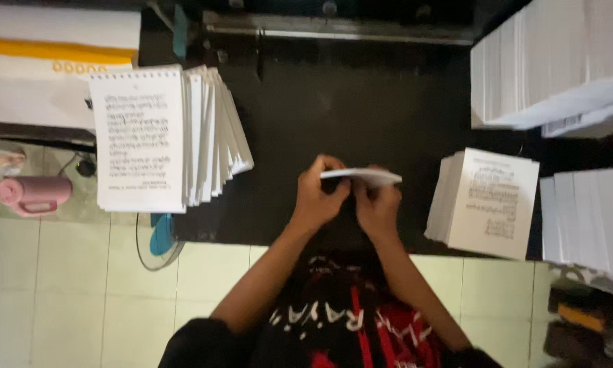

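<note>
Both hands pinch one folded sheet point(362, 177) edge-on above the black table point(361, 109): left hand point(318, 197) grips its near end, thumb on top; right hand point(378, 208) clamps the far end from below (fingertips partly hidden). Judged step: creasing the fold; the next move calls for even pressure along the edge. A fanned stack of printed sheets point(163, 136) lies at ten o'clock; a squared stack point(487, 201) at three o'clock; a pink bottle point(30, 194) rests at nine o'clock.

Both hands (left hand point(318, 197), right hand point(378, 208)) pinch folded sheet point(361, 176).
</note>
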